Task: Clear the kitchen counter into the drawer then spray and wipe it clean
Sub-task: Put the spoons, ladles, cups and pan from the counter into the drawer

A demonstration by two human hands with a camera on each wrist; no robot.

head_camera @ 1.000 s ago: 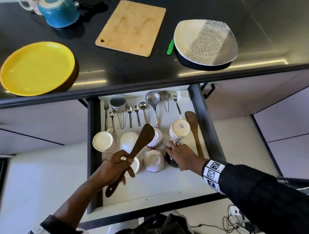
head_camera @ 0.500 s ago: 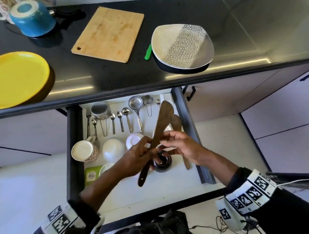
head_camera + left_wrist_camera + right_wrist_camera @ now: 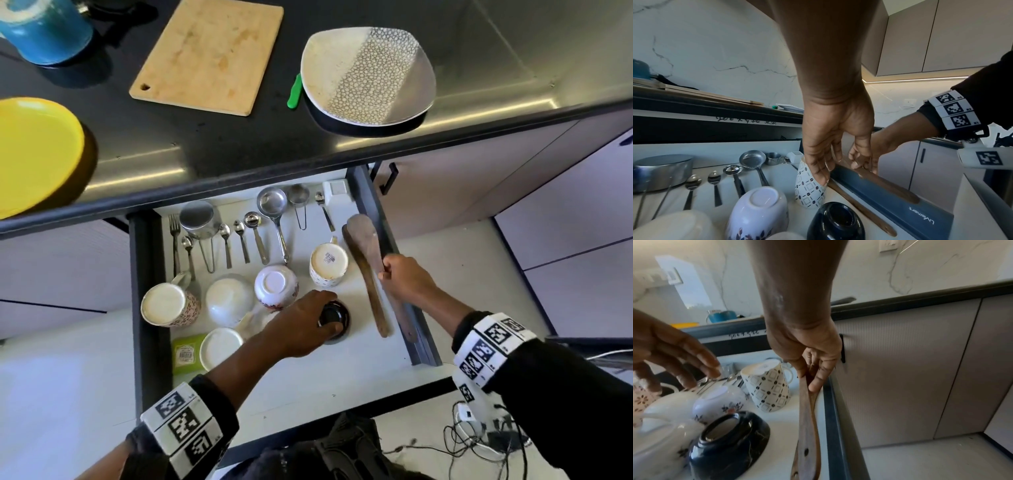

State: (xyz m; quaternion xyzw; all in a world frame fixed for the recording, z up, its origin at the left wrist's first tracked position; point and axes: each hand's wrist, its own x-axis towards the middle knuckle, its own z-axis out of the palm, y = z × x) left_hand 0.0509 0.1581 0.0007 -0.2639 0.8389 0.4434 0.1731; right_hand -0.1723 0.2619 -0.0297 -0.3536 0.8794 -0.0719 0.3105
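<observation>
The drawer point(image 3: 148, 291) stands pulled out under the black counter point(image 3: 212, 144). My right hand point(image 3: 388, 272) grips a dark wooden spatula point(image 3: 364, 236) by its handle. The spatula lies along the drawer's right rail, over a paler wooden spoon point(image 3: 375, 305). In the right wrist view my thumb and fingers point(image 3: 819, 378) pinch the spatula point(image 3: 807, 426). My left hand point(image 3: 318, 318) hovers over an upturned black bowl point(image 3: 337, 318) with its fingers straight and relaxed point(image 3: 818, 168), holding nothing. Whether it touches the bowl point(image 3: 835, 222) I cannot tell.
On the counter sit a yellow plate point(image 3: 34, 154), a wooden cutting board point(image 3: 209, 54), a patterned square plate point(image 3: 366, 75) with a green handle point(image 3: 294, 90) beside it, and a blue pot point(image 3: 44, 31). The drawer holds upturned cups, bowls, spoons and ladles; its front part is bare.
The spatula passed from my left hand to my right, which carried it to the drawer's right edge. My left hand let go and dropped over the black bowl.
</observation>
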